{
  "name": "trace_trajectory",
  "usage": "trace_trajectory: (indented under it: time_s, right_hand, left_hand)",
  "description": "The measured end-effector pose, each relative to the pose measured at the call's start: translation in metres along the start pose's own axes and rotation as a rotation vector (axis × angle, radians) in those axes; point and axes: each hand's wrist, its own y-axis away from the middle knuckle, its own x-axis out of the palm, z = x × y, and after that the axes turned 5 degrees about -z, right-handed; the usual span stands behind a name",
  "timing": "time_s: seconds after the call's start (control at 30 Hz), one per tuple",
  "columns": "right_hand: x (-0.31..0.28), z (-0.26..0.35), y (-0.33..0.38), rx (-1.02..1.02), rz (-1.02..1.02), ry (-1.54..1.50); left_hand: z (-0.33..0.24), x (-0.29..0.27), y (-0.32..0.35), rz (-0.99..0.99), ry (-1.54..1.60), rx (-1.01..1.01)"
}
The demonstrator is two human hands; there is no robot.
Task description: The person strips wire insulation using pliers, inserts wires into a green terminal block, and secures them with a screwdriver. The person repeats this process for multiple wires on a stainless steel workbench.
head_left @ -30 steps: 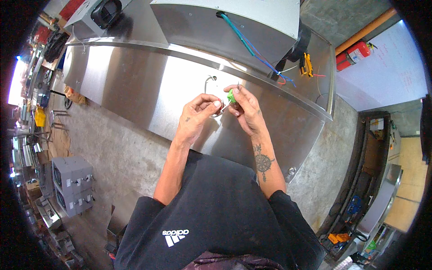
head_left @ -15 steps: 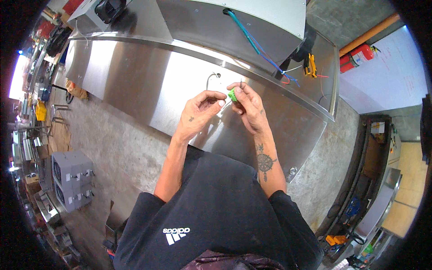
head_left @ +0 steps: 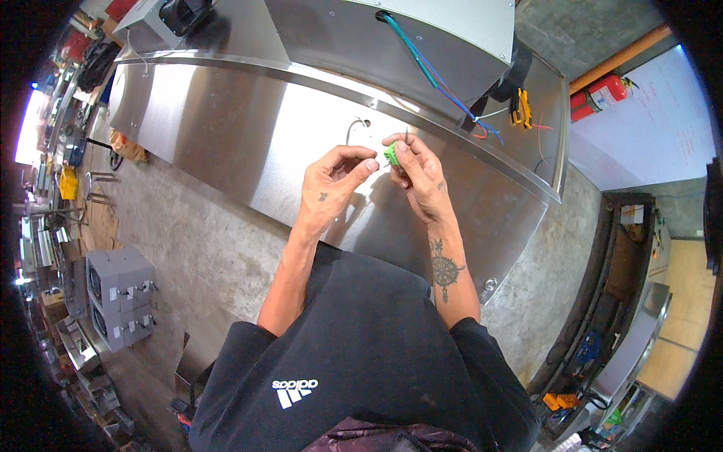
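Note:
My right hand (head_left: 422, 175) grips a small bright green connector block (head_left: 391, 154) between thumb and fingers, and a thin dark tip sticks up past the fingers. Just left of it, my left hand (head_left: 330, 181) is closed in a pinch, thumb against forefinger; what lies between them is too small to make out. Both hands are held over the brushed steel panel (head_left: 226, 143). Behind the left fingers, a thin grey cable (head_left: 349, 134) curves out of a small round hole (head_left: 367, 123) in the panel.
Beyond the panel's raised edge stands a metal housing (head_left: 452, 30) with green and blue wires (head_left: 433, 79) coming out. Yellow-and-black pliers (head_left: 520, 109) lie at the right. A red fire extinguisher (head_left: 599, 98) hangs by a whiteboard (head_left: 651, 124). Grey boxes (head_left: 120, 297) stand at left.
The left hand has drawn slightly away from the green connector block, which now shows a little more. The right hand has shifted slightly right, still holding the block.

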Motion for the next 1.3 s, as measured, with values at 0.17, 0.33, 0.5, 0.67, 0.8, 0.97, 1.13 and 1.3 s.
trace_trajectory:
  time_s: [0.17,0.33,0.5,0.67,0.8,0.97,1.13,1.3]
  right_hand:
    - [0.003,0.001,0.000,-0.006,-0.007,0.003]
    - [0.005,0.002,0.000,0.018,-0.022,0.011]
    - [0.004,0.000,0.000,0.013,-0.021,-0.006]
    - [0.004,0.000,0.000,0.012,-0.013,-0.011]
    - [0.004,0.001,0.001,0.019,-0.009,-0.029]
    - [0.003,0.002,0.000,0.018,0.002,-0.032]
    - [0.003,0.002,0.000,0.012,0.000,-0.027]
    - [0.001,0.000,0.000,-0.005,-0.017,-0.007]
  left_hand:
    - [0.000,-0.001,0.001,-0.002,-0.076,0.093]
    - [-0.003,-0.001,0.001,0.021,-0.131,0.120]
    - [-0.006,-0.001,0.001,0.040,-0.147,0.133]
    - [-0.005,-0.001,0.000,0.055,-0.157,0.150]
    - [-0.006,-0.002,0.000,0.052,-0.160,0.125]
    - [-0.015,-0.001,0.001,0.064,-0.167,0.049]
    - [-0.010,-0.001,-0.003,0.072,-0.087,0.016]
    - [-0.011,0.001,-0.003,0.064,-0.068,0.022]
